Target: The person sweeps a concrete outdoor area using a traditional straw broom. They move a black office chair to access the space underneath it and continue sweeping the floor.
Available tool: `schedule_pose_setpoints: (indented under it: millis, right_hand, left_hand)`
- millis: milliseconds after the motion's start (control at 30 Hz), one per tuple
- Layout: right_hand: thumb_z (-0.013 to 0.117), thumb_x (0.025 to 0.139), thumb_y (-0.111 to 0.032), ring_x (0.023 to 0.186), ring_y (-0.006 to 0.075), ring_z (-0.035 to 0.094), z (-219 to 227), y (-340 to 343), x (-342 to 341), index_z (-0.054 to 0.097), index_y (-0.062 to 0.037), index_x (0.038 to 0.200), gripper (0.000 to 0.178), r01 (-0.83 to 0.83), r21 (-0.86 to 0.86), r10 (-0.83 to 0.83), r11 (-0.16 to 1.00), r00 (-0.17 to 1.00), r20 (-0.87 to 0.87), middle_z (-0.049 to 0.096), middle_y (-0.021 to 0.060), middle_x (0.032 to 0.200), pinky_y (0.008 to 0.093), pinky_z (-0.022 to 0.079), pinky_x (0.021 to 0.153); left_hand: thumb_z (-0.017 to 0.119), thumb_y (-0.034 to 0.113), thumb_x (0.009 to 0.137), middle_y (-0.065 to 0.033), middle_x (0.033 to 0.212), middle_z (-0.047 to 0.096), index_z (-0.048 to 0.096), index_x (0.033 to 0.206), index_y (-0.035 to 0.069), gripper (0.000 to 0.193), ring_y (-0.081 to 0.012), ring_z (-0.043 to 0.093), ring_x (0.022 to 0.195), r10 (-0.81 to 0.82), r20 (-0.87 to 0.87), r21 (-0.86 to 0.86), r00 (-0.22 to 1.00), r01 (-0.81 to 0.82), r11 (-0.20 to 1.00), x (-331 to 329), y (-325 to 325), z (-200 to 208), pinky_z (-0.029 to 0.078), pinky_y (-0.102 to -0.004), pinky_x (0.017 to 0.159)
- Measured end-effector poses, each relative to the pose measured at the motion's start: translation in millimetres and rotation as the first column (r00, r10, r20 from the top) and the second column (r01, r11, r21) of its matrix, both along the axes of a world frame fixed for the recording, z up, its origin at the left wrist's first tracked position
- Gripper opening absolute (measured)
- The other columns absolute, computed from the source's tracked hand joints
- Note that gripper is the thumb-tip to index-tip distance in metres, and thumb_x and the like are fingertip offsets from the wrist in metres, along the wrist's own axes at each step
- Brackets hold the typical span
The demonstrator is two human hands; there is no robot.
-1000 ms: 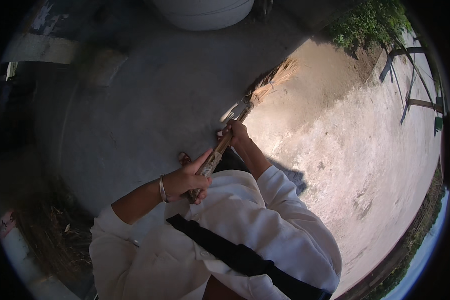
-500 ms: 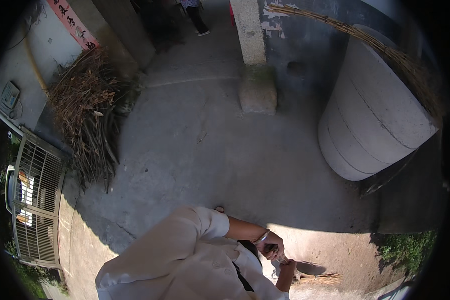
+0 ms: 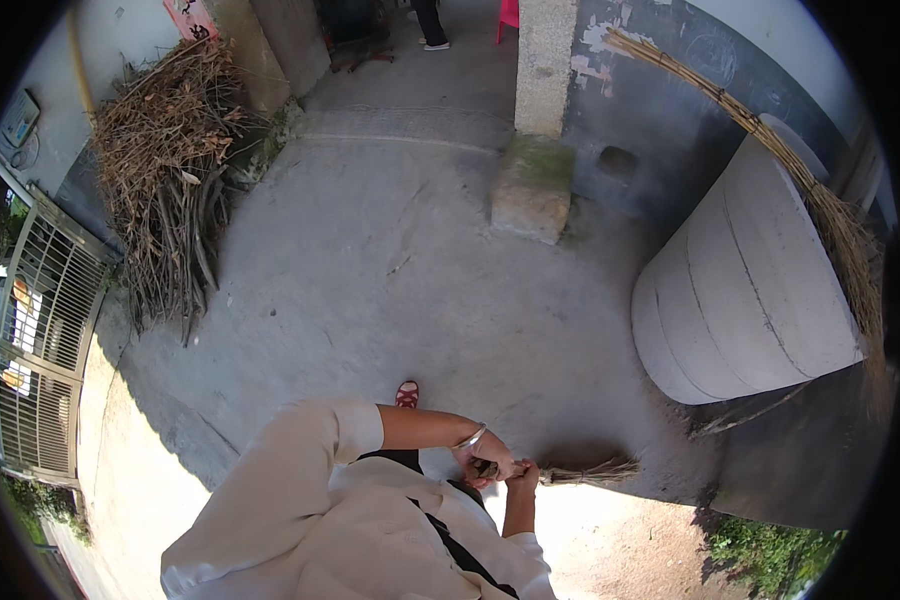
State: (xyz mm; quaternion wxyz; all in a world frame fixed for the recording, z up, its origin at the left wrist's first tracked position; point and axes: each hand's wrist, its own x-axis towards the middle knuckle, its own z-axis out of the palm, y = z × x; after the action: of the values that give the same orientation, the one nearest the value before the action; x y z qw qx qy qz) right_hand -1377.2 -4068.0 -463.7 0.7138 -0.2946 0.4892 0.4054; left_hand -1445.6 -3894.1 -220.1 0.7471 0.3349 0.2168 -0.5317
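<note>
Low in the view, my left hand [image 3: 482, 462], with a silvery bangle at its wrist, is closed round the handle end of a short straw broom [image 3: 592, 472]. My right hand [image 3: 522, 476] is also closed on the handle, just to the right of the left one. The broom's bristles point right, over the line between shade and sunlit ground. Most of the handle is hidden by my fingers. A red sandal [image 3: 407, 394] on my foot shows ahead of my left forearm.
A pile of dry twigs [image 3: 165, 170] leans by the left wall, beyond a metal gate [image 3: 45, 340]. At the right stands a large pale round tank [image 3: 740, 290] with a long straw broom [image 3: 810, 180] across it. A stone-footed pillar [image 3: 535, 185] and another person's legs [image 3: 430, 22] are farther off.
Both hands and the broom have moved left and up in the picture, from sunlit ground to the shade's edge. My sandalled foot shows more, and the whole view has shifted.
</note>
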Motion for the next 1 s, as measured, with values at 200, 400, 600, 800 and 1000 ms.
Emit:
schedule_pose_setpoints:
  millis: [200,400,600,800,1000]
  right_hand:
    - [0.041,0.070,-0.002,0.038,0.0115,0.038,56,112,4,0.028,-0.0139,0.053,0.025,-0.044,-0.104,0.052,0.994,0.996,0.069,0.034,-0.0018,0.044,0.0225,0.038,0.040]
    - [0.043,0.072,-0.002,0.038,0.0099,0.037,92,262,-46,0.031,-0.0116,0.058,0.021,-0.063,-0.040,0.067,0.997,0.991,0.118,0.034,-0.0022,0.045,0.0202,0.039,0.039]
    - [0.045,0.072,-0.003,0.041,0.0125,0.035,113,403,-97,0.035,-0.0093,0.059,0.018,-0.235,0.089,0.237,0.968,0.972,-0.006,0.035,-0.0001,0.047,0.0241,0.039,0.041]
    - [0.045,0.073,-0.003,0.042,0.0123,0.038,140,519,-118,0.036,-0.0085,0.059,0.017,-0.460,0.209,0.473,0.863,0.881,-0.013,0.036,0.0001,0.049,0.0238,0.039,0.042]
    - [0.045,0.069,0.000,0.051,0.0205,0.040,146,664,-113,0.040,-0.0043,0.063,0.009,-0.537,0.282,0.545,0.795,0.836,0.058,0.039,0.0083,0.057,0.0327,0.040,0.050]
  left_hand:
    - [0.051,0.008,0.073,-0.0035,0.067,0.048,0.006,0.135,0.012,0.077,-0.0108,0.049,0.050,0.173,0.148,-0.056,0.974,-0.166,0.984,-56,120,16,0.040,-0.0226,0.043]
    - [0.051,0.009,0.073,-0.0044,0.067,0.048,0.006,0.135,0.014,0.077,-0.0116,0.049,0.051,0.189,0.199,0.033,0.962,-0.199,0.979,-129,264,59,0.040,-0.0233,0.043]
    - [0.049,0.008,0.075,-0.0063,0.070,0.048,0.002,0.135,0.016,0.077,-0.0126,0.052,0.054,0.236,0.233,0.157,0.944,-0.275,0.948,-190,363,106,0.042,-0.0245,0.044]
    - [0.050,0.012,0.079,-0.0078,0.076,0.049,0.001,0.135,0.016,0.074,-0.0127,0.053,0.054,0.521,0.160,0.221,0.839,-0.545,0.809,-209,411,140,0.044,-0.0246,0.044]
    - [0.057,0.040,0.077,-0.0073,0.082,0.051,0.007,0.133,0.010,0.081,-0.0145,0.053,0.053,0.892,0.129,0.012,0.434,-0.900,0.436,-183,502,196,0.047,-0.0253,0.044]
